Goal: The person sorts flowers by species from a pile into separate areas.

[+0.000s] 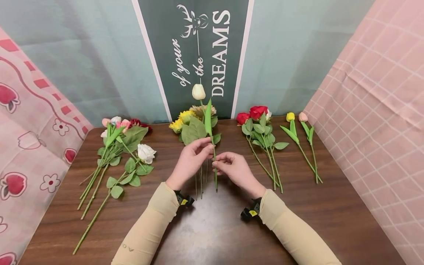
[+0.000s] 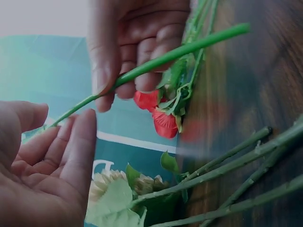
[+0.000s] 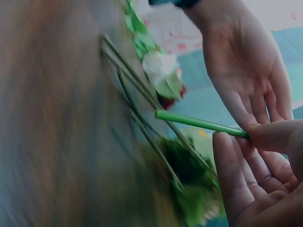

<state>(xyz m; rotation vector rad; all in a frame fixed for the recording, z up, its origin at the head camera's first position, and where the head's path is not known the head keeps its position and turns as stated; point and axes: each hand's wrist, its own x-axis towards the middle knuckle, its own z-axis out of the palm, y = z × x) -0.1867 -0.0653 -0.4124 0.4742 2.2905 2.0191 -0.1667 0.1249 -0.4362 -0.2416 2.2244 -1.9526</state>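
Observation:
A white tulip (image 1: 198, 92) with a long green leaf (image 1: 208, 117) stands nearly upright between the two hands, in the middle of the head view. My left hand (image 1: 192, 158) holds its stem just below the leaf, between thumb and fingers. Lower down, my right hand (image 1: 236, 171) pinches the same stem between thumb and fingertips. The cut lower end of the stem (image 3: 189, 121) sticks out past the right fingers in the right wrist view. Behind the hands lie yellow flowers (image 1: 185, 117) and a beige one (image 1: 207, 109), partly hidden by the tulip's leaf and the left hand.
To the left is a pile of mixed flowers (image 1: 112, 147), with a white rose (image 1: 146, 153) beside it. Red roses (image 1: 258, 112) lie right of the hands. Farther right are a yellow tulip (image 1: 290, 117) and a pink tulip (image 1: 303, 117), stems crossing. Cloths hang around the wooden table (image 1: 205, 235).

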